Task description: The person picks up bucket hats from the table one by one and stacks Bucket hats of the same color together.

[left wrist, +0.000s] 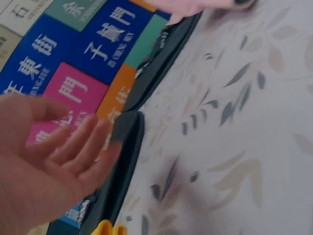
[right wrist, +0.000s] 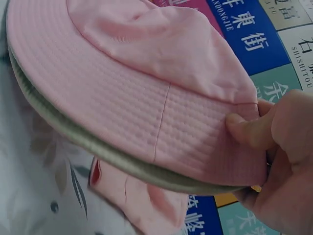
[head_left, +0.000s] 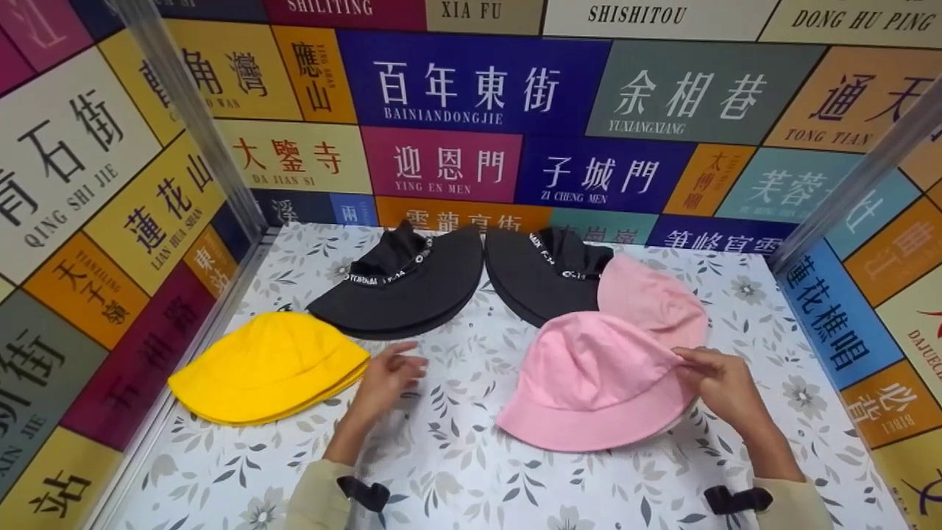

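My right hand (head_left: 717,379) pinches the brim of a pink bucket hat (head_left: 589,368) at its right end. In the right wrist view the thumb lies on the stitched brim (right wrist: 200,132) and a pale green underside (right wrist: 112,161) shows below it. Another pink hat (head_left: 659,298) lies behind, partly covered by the first. My left hand (head_left: 394,372) hovers with loosely bent fingers and nothing in them, just right of a yellow bucket hat (head_left: 265,368). The left wrist view shows that hand (left wrist: 58,156) palm partly up, above the patterned cloth.
Two black hats with white lettering lie at the back, a left one (head_left: 412,294) and a right one (head_left: 522,283), the latter partly under the pink hat. Panels with street names (head_left: 471,81) wall the table (head_left: 456,471) at the back and sides.
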The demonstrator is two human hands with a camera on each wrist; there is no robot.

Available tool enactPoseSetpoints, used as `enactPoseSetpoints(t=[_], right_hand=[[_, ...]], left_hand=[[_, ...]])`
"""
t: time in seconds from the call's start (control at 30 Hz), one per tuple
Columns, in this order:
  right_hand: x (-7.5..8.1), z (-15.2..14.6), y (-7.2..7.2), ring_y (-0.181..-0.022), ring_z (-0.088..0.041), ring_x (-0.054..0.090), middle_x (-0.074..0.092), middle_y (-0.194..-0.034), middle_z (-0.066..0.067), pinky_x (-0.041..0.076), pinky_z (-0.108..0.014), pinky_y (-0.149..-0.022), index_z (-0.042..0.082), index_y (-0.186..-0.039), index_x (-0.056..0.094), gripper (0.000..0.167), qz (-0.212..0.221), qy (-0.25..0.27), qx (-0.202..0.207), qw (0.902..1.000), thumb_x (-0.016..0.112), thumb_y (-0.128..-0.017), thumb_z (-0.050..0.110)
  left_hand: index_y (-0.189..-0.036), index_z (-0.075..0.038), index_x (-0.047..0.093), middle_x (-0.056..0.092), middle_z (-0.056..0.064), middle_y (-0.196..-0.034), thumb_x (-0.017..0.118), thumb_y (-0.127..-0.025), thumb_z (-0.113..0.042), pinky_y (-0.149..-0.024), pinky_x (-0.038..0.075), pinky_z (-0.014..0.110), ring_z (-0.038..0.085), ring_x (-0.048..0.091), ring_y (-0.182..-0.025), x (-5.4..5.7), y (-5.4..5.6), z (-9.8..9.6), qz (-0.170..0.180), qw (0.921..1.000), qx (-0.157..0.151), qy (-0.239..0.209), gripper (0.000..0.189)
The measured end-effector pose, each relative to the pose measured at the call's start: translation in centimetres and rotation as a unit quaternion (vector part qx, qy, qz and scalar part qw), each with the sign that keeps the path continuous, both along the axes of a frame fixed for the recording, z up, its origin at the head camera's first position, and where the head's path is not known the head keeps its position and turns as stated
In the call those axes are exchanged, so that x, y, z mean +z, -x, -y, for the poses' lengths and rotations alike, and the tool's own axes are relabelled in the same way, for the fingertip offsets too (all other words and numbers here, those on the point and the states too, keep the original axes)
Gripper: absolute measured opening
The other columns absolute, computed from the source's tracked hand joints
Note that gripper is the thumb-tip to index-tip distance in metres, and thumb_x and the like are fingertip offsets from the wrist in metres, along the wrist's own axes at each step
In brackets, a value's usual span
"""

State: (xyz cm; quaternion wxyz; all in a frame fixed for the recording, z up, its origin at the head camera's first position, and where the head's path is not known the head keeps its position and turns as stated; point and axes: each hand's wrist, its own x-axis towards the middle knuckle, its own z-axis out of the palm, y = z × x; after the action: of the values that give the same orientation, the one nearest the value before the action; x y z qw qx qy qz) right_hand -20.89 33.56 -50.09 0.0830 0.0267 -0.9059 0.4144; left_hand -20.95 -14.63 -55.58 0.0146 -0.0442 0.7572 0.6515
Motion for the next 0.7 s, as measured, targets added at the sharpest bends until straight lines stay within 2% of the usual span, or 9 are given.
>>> enactPoseSetpoints(t=[0.1,0.2,0.3,0.5,0.6,0.7], right_hand=[[-0.1,0.8,0.2,-0.088,0.019,0.055,0.065,-0.093,0.027,0.048,-0.004,-0.077,-0.010,-0.113,0.070,0.029,0.012,0.058,0.016,0.9981,0.071,-0.084,-0.009],[-0.1,1.7,0.3,-0.089,0.017,0.057,0.061,-0.090,0.033,0.049,-0.005,-0.076,-0.013,-0.113,0.069,0.030,0.014,0.088,0.025,0.9957,0.072,-0.083,-0.010],[0.3,2.7,0.2,-0.088,0.015,0.058,0.064,-0.089,0.030,0.050,-0.006,-0.075,-0.014,-0.109,0.069,0.029,0.002,0.111,0.036,0.9931,0.072,-0.081,-0.013],[1.4,4.6,-0.1,-0.090,0.007,0.065,0.071,-0.094,0.023,0.052,-0.010,-0.075,-0.014,-0.102,0.072,0.026,-0.049,0.165,0.079,0.9819,0.068,-0.077,-0.021],[1.8,5.5,-0.1,-0.092,0.004,0.067,0.074,-0.095,0.017,0.054,-0.011,-0.075,-0.013,-0.100,0.073,0.029,-0.070,0.200,0.105,0.9716,0.065,-0.075,-0.025],[1.9,6.1,0.0,-0.092,0.002,0.067,0.075,-0.096,0.013,0.055,-0.012,-0.076,-0.012,-0.099,0.074,0.032,-0.085,0.242,0.137,0.9568,0.062,-0.074,-0.029]], left_hand=[[-0.139,0.006,0.051,0.068,0.026,-0.121,0.058,-0.098,-0.009,-0.091,0.058,0.040,0.028,0.069,-0.107,-0.5,0.1,-1.2,0.016,0.9967,-0.079,0.009,0.044],[-0.144,0.004,0.046,0.061,0.026,-0.134,0.059,-0.100,-0.019,-0.100,0.053,0.043,0.034,0.062,-0.121,-1.0,0.3,-2.2,0.031,0.9918,-0.123,0.017,0.051],[-0.148,0.001,0.042,0.056,0.026,-0.140,0.060,-0.100,-0.024,-0.106,0.049,0.047,0.037,0.057,-0.128,-1.3,0.6,-3.1,0.050,0.9879,-0.145,0.020,0.057],[-0.151,0.002,0.037,0.051,0.030,-0.144,0.060,-0.100,-0.022,-0.111,0.043,0.052,0.042,0.053,-0.132,-2.2,1.3,-4.9,0.058,0.9829,-0.174,0.017,0.061],[-0.152,0.001,0.036,0.049,0.030,-0.145,0.059,-0.100,-0.022,-0.109,0.045,0.052,0.041,0.053,-0.133,-2.5,1.6,-5.9,0.078,0.9811,-0.177,0.003,0.062],[-0.152,0.002,0.035,0.052,0.031,-0.143,0.060,-0.099,-0.022,-0.105,0.049,0.050,0.038,0.056,-0.131,-2.8,1.7,-6.5,0.098,0.9780,-0.183,-0.021,0.063]])
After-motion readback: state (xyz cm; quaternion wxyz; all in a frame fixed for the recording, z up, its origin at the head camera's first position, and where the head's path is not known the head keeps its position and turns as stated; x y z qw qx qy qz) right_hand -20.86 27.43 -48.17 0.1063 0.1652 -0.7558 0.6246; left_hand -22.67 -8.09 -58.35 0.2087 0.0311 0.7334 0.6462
